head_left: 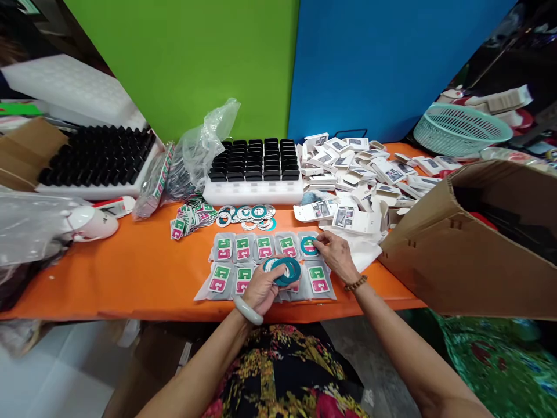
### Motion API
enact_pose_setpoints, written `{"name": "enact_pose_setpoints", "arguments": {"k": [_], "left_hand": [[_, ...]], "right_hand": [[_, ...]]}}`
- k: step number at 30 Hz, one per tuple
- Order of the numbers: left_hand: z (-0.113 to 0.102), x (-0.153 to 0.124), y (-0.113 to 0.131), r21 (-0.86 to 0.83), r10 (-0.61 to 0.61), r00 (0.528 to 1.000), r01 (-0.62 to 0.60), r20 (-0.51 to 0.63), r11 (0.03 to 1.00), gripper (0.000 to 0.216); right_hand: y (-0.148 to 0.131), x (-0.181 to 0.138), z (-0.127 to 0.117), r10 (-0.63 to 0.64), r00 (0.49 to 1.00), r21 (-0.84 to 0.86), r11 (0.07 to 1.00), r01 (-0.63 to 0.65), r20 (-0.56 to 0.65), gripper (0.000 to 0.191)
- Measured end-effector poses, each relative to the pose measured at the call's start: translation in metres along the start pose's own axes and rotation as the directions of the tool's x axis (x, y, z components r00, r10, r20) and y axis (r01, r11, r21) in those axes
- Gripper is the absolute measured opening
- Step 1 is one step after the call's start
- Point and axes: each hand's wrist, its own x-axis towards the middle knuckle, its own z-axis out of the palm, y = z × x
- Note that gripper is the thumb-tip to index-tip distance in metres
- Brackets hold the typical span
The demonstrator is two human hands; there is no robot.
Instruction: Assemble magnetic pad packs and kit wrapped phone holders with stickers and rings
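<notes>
Two rows of grey bagged packets lie near the table's front edge, and green-and-pink wipe sachets rest on them. My left hand is closed on several flat teal rings, held over the front row. At the right end of the back row, my right hand pinches the edge of one teal ring, which lies over a sachet there. Behind the packets are a loose heap of white and teal rings and a pile of sachets.
White foam trays hold black pieces. Small white boxes are heaped at the back right. A cardboard carton stands on the right, with a mint basket beyond it. A white tape dispenser-like object sits left. Green and blue panels close off the back.
</notes>
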Motion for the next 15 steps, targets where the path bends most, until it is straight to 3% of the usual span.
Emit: {"name": "enact_pose_setpoints", "arguments": {"k": [3, 5, 8, 11, 15], "left_hand": [[-0.002, 0.001, -0.001, -0.025, 0.013, 0.999, -0.014, -0.039, 1.000, 0.038], [-0.002, 0.001, -0.001, -0.038, 0.023, 0.998, -0.025, -0.053, 0.999, 0.038], [-0.003, 0.002, -0.001, -0.055, 0.032, 0.997, -0.036, -0.067, 0.998, 0.036], [-0.005, 0.003, -0.001, -0.065, 0.034, 0.996, -0.039, -0.079, 0.997, 0.037], [-0.008, 0.003, -0.003, -0.068, 0.049, 0.996, -0.054, -0.071, 0.996, 0.038]], "right_hand": [[-0.008, -0.007, -0.003, -0.096, 0.992, -0.082, 0.993, 0.089, -0.081, 0.015], [-0.018, -0.013, -0.005, -0.118, 0.990, -0.023, 0.993, 0.116, -0.072, 0.019], [-0.036, -0.024, -0.006, -0.070, 0.984, 0.221, 0.975, 0.033, 0.164, 0.027], [-0.051, -0.031, -0.002, -0.029, 0.894, 0.430, 0.883, -0.187, 0.448, 0.031], [-0.056, -0.032, 0.005, 0.027, 0.785, 0.536, 0.716, -0.447, 0.619, 0.035]]}}
